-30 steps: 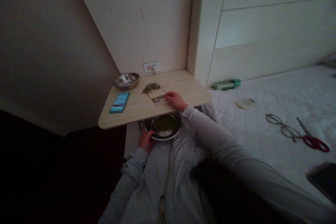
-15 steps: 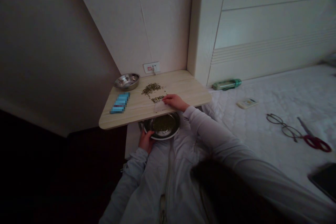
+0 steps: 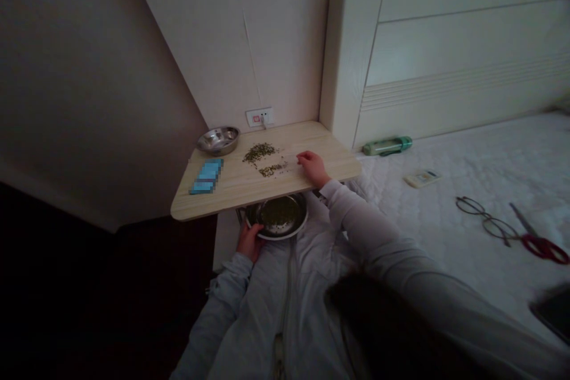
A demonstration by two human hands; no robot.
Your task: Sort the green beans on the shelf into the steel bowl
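Observation:
A steel bowl (image 3: 299,224) with green beans or seeds (image 3: 280,211) in it rests on my lap, under the table's front edge. My left hand (image 3: 250,241) grips its left rim, thumb over the edge. Above the light wooden table (image 3: 222,199), my right hand (image 3: 313,168) has its fingers pinched together. A thin, pale, see-through piece (image 3: 291,161) seems to be in them, blurred and hard to make out. Left of those fingers lie a larger heap of green beans (image 3: 259,152) and a smaller, scattered patch (image 3: 271,169).
At the table's back left stands another steel bowl (image 3: 218,141), with a blurred-out blue phone (image 3: 207,176) before it. On the white bed to the right are a green bottle (image 3: 387,146), a pale remote (image 3: 422,178), eyeglasses (image 3: 485,218), red-handled scissors (image 3: 543,246) and a dark object (image 3: 552,309).
My right hand has moved right and slightly back, away from the smaller patch of beans, and the pale piece has moved with it. My left hand stays on the bowl.

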